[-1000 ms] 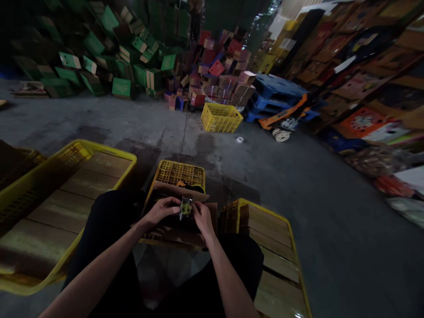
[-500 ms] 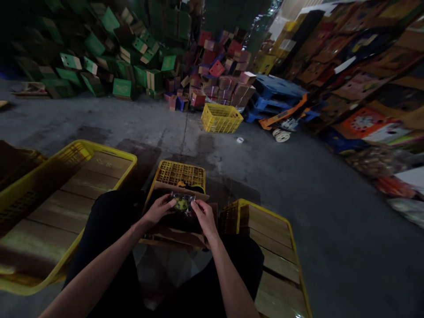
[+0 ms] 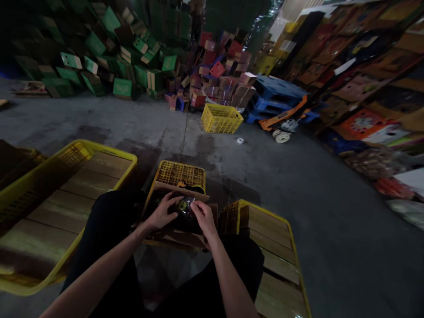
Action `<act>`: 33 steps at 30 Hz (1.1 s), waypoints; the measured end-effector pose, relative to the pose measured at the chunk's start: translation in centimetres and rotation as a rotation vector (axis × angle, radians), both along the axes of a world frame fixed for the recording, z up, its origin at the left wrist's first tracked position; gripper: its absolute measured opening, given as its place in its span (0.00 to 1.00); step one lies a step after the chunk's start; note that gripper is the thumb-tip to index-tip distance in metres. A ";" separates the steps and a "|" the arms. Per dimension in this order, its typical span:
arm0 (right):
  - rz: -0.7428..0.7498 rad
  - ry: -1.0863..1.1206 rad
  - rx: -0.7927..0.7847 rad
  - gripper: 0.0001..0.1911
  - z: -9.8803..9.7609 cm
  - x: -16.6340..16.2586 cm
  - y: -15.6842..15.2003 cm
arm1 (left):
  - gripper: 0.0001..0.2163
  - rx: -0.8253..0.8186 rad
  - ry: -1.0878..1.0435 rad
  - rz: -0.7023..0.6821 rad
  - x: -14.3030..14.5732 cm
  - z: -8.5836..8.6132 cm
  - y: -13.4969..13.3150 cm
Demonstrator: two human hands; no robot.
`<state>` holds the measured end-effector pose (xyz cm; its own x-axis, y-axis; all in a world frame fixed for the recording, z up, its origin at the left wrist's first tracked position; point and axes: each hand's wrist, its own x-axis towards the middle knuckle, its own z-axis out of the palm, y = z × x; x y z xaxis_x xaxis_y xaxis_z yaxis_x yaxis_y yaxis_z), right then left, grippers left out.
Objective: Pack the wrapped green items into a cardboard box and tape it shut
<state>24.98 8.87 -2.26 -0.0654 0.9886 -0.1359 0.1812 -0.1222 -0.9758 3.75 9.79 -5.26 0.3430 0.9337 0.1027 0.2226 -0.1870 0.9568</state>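
Head view: I see a glossy packet (image 3: 184,206).
My left hand (image 3: 162,214) and right hand (image 3: 202,217) pinch it over a cardboard box (image 3: 179,236); latticed yellow crate (image 3: 180,173) behind.

1. The small round item (image 3: 184,206) sits between the two hands, pinched at its right edge by the fingertips of the right hand (image 3: 203,217) and cupped on its left by the curled fingers of the left hand (image 3: 164,213).
2. It is dark with a yellow-green patch, and a glossy clear wrap around it catches the light. Finer detail is too dim to make out.
3. It is held just above the dark opening of the cardboard box (image 3: 180,190), whose far flap stands just beyond the fingertips.
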 end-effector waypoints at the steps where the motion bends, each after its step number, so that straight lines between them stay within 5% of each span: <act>1: 0.010 0.002 0.004 0.22 0.0 -0.1 0.0 | 0.31 0.046 0.053 -0.036 0.1 0.0 -0.1; 3: 0.056 0.012 0.002 0.21 0.0 -0.3 -0.2 | 0.36 0.096 0.122 -0.090 0.4 -0.1 -0.3; 8: 0.148 0.019 -0.012 0.20 -0.5 -0.6 -0.4 | 0.28 0.104 0.188 -0.177 0.2 -0.6 0.1; 13: 0.049 -0.263 0.107 0.15 -1.6 0.8 0.3 | 0.29 0.139 0.468 0.060 -1.3 -0.7 0.9; 17: 0.174 -0.561 0.180 0.16 -2.6 1.1 0.3 | 0.26 0.081 0.688 0.194 -1.8 -0.9 0.9; 24: 0.475 -0.936 0.046 0.36 -3.6 0.2 -1.1 | 0.19 0.134 0.929 0.135 -1.3 -2.2 -0.2; 33: 0.506 -1.209 -0.003 0.36 -2.8 -0.7 -1.1 | 0.25 -0.070 1.127 -0.061 -1.5 -3.0 -0.1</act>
<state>24.31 7.74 -5.04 -0.2630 0.8904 -0.3716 0.9624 0.2152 -0.1655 2.27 9.66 -8.27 0.2524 0.9038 -0.3457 0.9573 -0.1811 0.2254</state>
